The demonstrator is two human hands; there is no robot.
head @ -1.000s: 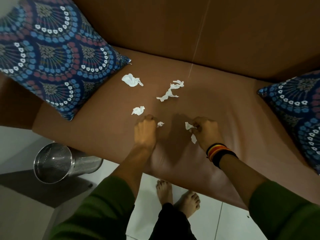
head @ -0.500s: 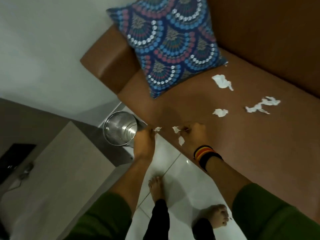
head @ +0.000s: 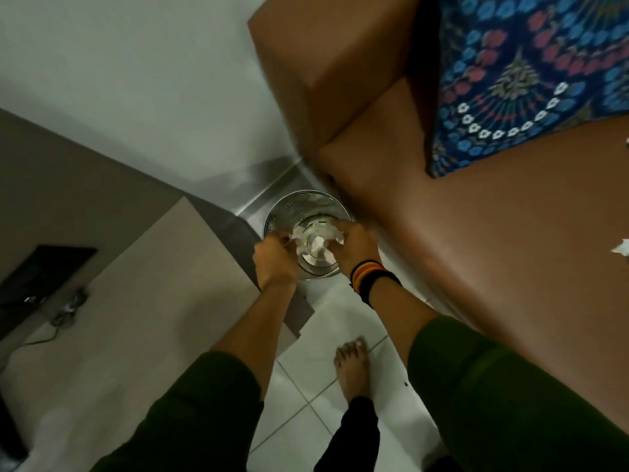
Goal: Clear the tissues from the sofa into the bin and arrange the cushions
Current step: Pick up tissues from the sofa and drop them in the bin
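Crumpled white tissue scraps (head: 296, 236) sit pinched in both hands, left hand (head: 274, 258) and right hand (head: 354, 245), over the round perforated steel bin (head: 289, 207). Dropping is underway; next, fingers must part, then fetch the scrap (head: 621, 248) on the brown sofa (head: 510, 250).

The white tiled floor (head: 308, 376) carries the metal bin (head: 289, 212), standing upright beside the sofa's front corner. The brown sofa (head: 503, 260) seat bears a patterned cushion (head: 524, 83) and a tissue scrap (head: 621, 248) at the frame's right edge.
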